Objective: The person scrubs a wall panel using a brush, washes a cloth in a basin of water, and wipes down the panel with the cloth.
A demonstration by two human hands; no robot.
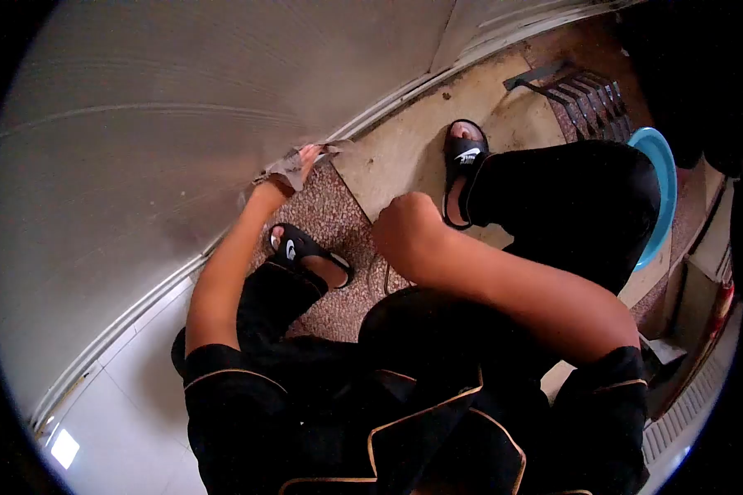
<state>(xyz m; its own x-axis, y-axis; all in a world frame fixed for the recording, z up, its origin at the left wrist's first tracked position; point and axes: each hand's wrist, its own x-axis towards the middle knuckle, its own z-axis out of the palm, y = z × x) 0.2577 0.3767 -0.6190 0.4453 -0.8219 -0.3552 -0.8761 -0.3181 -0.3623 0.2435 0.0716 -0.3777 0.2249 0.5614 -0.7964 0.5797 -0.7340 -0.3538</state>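
My left hand [307, 158] presses a crumpled greyish rag [285, 171] against the lower part of a grey metal panel [182, 91]. The rag covers part of the hand, and some fingers show beyond it. My right hand [408, 233] is closed in a fist over the speckled floor, between my two feet. Its fingers curl away from view, so anything inside them is hidden. A thin dark curved line [386, 279] shows just below the fist; I cannot tell what it is.
A dark slatted rack [590, 103] lies on the floor at upper right. A blue basin [667, 198] stands beside my right knee. My feet in black sandals [304, 247] are on speckled and beige flooring [388, 169]. White tiles [136, 388] lie at lower left.
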